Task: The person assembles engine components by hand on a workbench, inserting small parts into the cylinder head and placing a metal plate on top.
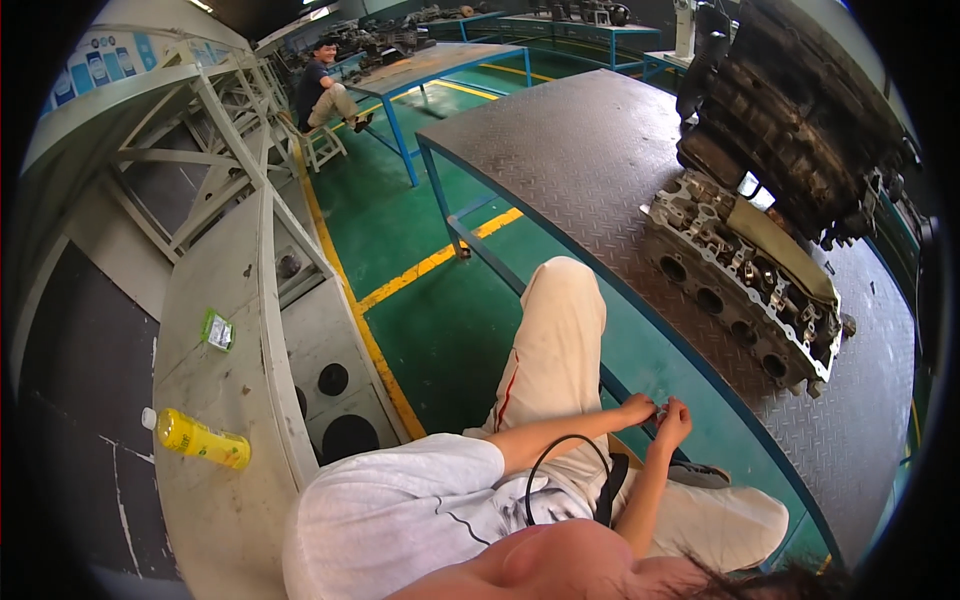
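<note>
My left hand (637, 408) and my right hand (677, 418) meet over my lap, beside the edge of the metal-topped table (560, 125). Both have their fingers pinched together. Something small and dark may lie between the fingertips, but it is too small to name. On the table to the right rests a cylinder head (745, 285) with several round ports along its side. Behind it stands a large, dark, greasy engine block (800, 110). A black cable loop (533, 480) hangs in front of my shirt.
A yellow drink bottle (205, 440) lies on the pale ledge (215, 520) at left, with a small green-and-white packet (217, 330) farther along. Another person (325, 88) sits on a stool near a blue-legged table (440, 65). Yellow lines (440, 260) cross the green floor.
</note>
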Demonstrator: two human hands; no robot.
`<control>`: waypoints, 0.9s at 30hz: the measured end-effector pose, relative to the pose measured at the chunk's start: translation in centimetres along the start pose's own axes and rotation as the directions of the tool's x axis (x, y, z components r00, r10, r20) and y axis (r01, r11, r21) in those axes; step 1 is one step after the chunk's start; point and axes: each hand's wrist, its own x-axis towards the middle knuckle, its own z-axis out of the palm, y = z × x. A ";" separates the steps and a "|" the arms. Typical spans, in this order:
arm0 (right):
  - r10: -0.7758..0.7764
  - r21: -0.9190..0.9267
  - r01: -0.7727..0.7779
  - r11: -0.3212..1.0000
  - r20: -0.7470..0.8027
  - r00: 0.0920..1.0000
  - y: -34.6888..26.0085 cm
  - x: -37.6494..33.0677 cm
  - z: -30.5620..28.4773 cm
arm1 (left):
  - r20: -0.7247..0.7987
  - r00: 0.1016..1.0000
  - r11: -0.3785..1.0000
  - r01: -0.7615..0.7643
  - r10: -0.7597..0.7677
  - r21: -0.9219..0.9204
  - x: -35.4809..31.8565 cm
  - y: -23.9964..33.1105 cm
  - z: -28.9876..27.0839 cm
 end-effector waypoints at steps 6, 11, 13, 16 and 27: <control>0.039 -0.027 -0.040 0.999 -0.052 0.998 0.7 0.1 -1.2 | 0.119 0.979 0.869 0.204 -0.168 -0.452 0.3 1.5 -1.2; 0.090 -0.037 -0.093 0.995 -0.070 0.993 1.3 0.5 -1.7 | 0.192 0.981 0.839 0.099 0.006 -0.535 -0.4 2.6 -1.2; 0.101 -0.035 -0.104 0.994 -0.056 0.993 1.2 0.8 -1.5 | 0.214 0.976 0.841 0.088 0.033 -0.534 -0.6 2.8 -1.2; 0.101 -0.005 -0.101 0.995 -0.074 0.992 1.1 0.8 -2.1 | 0.278 0.956 0.838 0.073 0.096 -0.541 -1.6 3.6 -0.6; 0.337 -0.185 -0.291 0.939 0.322 0.885 -2.2 1.8 -3.8 | 0.587 0.809 0.979 0.099 0.024 -0.178 -3.3 5.9 -3.8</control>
